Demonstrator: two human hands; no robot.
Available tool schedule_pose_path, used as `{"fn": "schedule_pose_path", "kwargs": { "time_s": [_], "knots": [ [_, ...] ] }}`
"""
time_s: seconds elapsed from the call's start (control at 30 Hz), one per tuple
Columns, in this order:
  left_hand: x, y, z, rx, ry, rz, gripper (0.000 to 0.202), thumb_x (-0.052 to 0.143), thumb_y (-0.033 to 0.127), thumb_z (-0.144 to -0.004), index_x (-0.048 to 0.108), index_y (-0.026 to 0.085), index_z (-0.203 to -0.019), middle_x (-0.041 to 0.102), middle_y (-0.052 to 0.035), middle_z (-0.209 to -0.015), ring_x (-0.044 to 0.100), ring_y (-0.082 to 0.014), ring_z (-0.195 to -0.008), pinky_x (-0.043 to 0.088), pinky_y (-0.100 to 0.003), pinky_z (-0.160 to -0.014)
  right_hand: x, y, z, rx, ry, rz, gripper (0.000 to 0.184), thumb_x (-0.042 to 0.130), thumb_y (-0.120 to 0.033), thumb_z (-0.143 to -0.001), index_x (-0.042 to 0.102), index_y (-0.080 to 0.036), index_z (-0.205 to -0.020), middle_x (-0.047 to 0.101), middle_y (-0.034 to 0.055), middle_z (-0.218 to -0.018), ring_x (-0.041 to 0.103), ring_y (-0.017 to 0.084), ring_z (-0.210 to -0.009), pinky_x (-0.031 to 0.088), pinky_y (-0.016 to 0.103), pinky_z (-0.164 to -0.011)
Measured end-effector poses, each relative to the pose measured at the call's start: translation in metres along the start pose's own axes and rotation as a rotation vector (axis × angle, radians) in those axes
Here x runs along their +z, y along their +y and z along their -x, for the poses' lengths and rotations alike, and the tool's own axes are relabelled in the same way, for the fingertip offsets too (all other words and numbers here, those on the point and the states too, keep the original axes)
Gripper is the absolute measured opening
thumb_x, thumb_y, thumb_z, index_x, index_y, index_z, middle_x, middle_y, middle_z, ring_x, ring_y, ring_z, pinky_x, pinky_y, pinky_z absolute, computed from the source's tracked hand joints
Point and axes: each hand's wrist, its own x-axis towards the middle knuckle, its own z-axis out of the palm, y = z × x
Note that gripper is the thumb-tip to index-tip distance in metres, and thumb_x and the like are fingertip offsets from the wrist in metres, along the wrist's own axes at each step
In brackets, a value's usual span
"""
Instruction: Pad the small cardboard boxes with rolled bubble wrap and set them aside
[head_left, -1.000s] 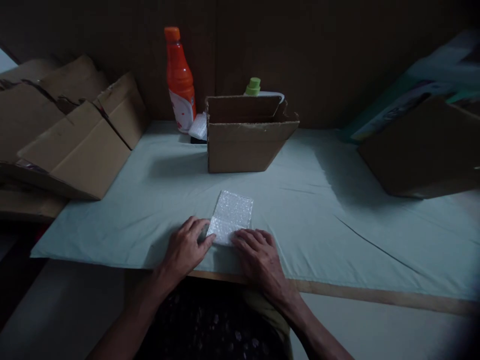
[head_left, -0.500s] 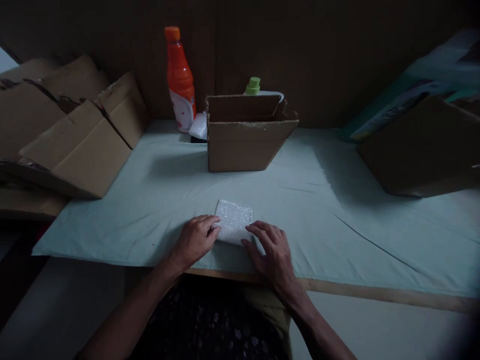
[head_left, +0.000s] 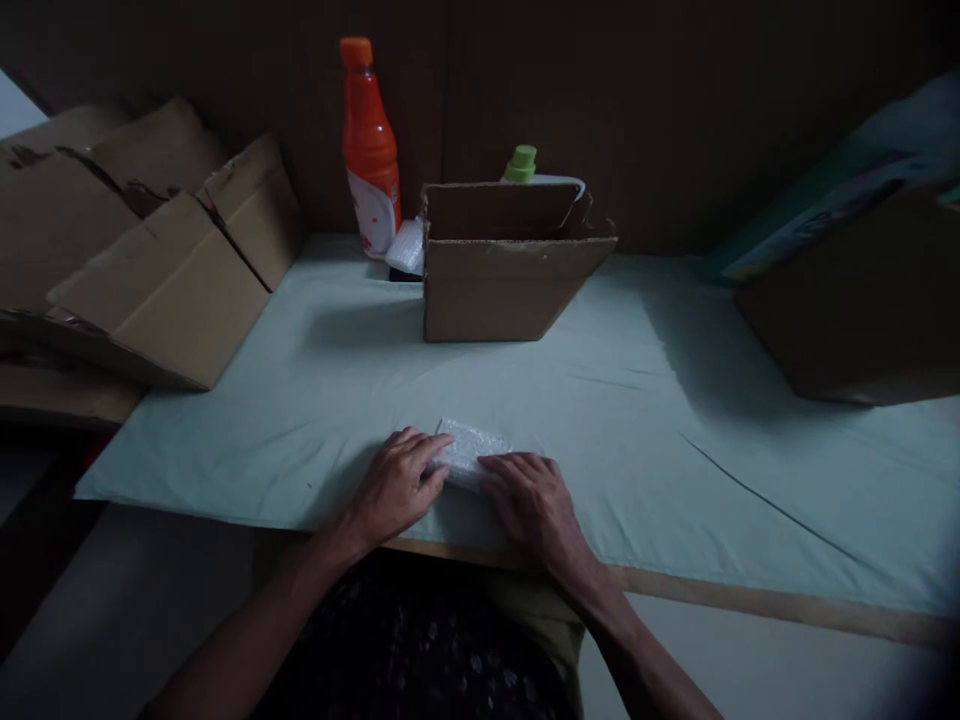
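A small piece of bubble wrap (head_left: 466, 447) lies folded near the front edge of the cloth-covered table (head_left: 360, 370). My left hand (head_left: 400, 482) grips its left end, thumb at the near side and fingers on top. On the right end, my right hand (head_left: 534, 497) presses with its fingers laid over the wrap and its thumb mostly hidden beneath. Whether anything is inside the wrap cannot be seen.
Beyond my hands stands an open cardboard box (head_left: 487, 290). Behind it are an orange bottle (head_left: 371, 150), a green-capped bottle (head_left: 521, 165) and another bubble-wrap piece (head_left: 407, 247). Cardboard boxes (head_left: 172, 280) sit at left, another dark box (head_left: 855, 310) at right.
The bubble wrap, a flat square before, is now a narrower strip. My right hand has moved further over it and its fingers have closed down. The whole view has shifted slightly.
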Motion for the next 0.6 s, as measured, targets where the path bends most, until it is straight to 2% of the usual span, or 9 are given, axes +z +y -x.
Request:
{"fn": "schedule_pose_path", "kwargs": {
  "time_s": [0.17,0.27,0.33,0.43,0.53,0.6],
  "knots": [
    [0.014,-0.004,-0.026,-0.140,-0.041,-0.185,0.024,0.064,0.020,-0.089,0.068,0.015,-0.112,0.073,-0.0100,-0.105,0.065,-0.0256,-0.099,0.054,-0.041,-0.092,-0.001,0.011,-0.012,0.076,-0.001,0.231,0.032,0.060,-0.027,-0.094,0.064,-0.018,-0.124,0.066,0.0142,-0.129,0.058,0.031,-0.113,0.045,0.043,-0.088],
    [0.018,-0.004,-0.034,-0.201,-0.070,-0.263,0.020,0.062,0.021,-0.090,0.069,0.016,-0.108,0.070,-0.0104,-0.104,0.063,-0.0266,-0.101,0.053,-0.042,-0.094,0.000,0.019,-0.019,0.083,-0.051,0.232,0.036,0.060,-0.033,-0.095,0.061,-0.015,-0.126,0.062,0.0166,-0.136,0.055,0.033,-0.122,0.044,0.046,-0.094],
    [0.019,-0.003,-0.034,-0.217,-0.070,-0.261,0.019,0.061,0.022,-0.090,0.069,0.017,-0.107,0.068,-0.0100,-0.103,0.062,-0.0264,-0.102,0.052,-0.042,-0.094,0.001,0.022,-0.021,0.073,-0.071,0.188,0.030,0.060,-0.034,-0.096,0.063,-0.016,-0.120,0.061,0.0168,-0.137,0.054,0.033,-0.125,0.044,0.047,-0.097],
    [0.018,-0.004,-0.027,-0.247,-0.014,-0.136,0.026,0.061,0.022,-0.089,0.066,0.017,-0.114,0.066,-0.0106,-0.110,0.061,-0.0260,-0.108,0.051,-0.043,-0.099,0.003,0.022,-0.018,0.048,-0.041,0.042,0.016,0.061,-0.031,-0.094,0.065,-0.018,-0.103,0.066,0.0145,-0.131,0.057,0.032,-0.123,0.045,0.047,-0.096],
    [0.015,-0.005,-0.018,-0.327,0.031,0.106,0.050,0.063,0.021,-0.084,0.056,0.015,-0.133,0.063,-0.0136,-0.125,0.060,-0.0257,-0.115,0.049,-0.043,-0.103,0.004,0.019,-0.013,0.056,-0.012,-0.146,0.008,0.062,-0.028,-0.093,0.062,-0.021,-0.097,0.073,0.0093,-0.107,0.067,0.026,-0.101,0.049,0.043,-0.089],
    [0.010,-0.005,-0.014,-0.397,-0.021,0.290,0.064,0.063,0.022,-0.082,0.046,0.015,-0.144,0.064,-0.0132,-0.127,0.062,-0.0233,-0.112,0.050,-0.040,-0.100,0.003,0.016,-0.010,0.081,-0.021,-0.246,0.007,0.061,-0.027,-0.093,0.062,-0.022,-0.097,0.073,0.0063,-0.095,0.068,0.022,-0.088,0.052,0.039,-0.082]
  ]
}}
